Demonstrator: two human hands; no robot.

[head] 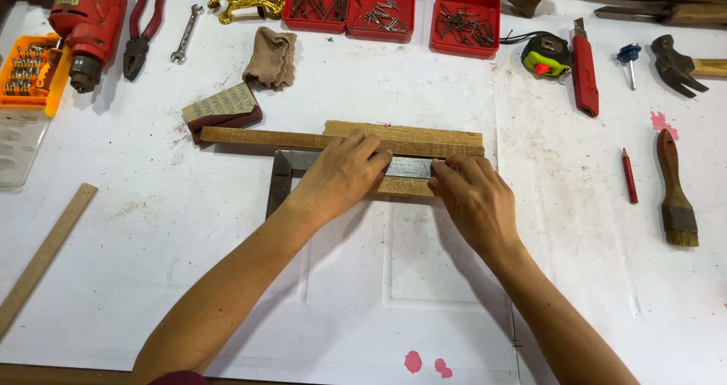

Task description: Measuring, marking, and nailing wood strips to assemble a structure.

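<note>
Fingers of the left hand (342, 174) lie flat and together, pressing a metal square (286, 171) against stacked wooden strips (257, 137) mid-table. The right hand (475, 197) curls, fingertips pinching the square's blade end. Both forearms angle inward. Bare white table (151, 264) lies open nearer the person.

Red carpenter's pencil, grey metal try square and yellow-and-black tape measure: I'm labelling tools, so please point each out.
Red carpenter's pencil (629, 176): head view, middle of its shaft.
Grey metal try square (279, 188): head view, on its short leg.
Yellow-and-black tape measure (545, 54): head view, centre of its case.
</note>
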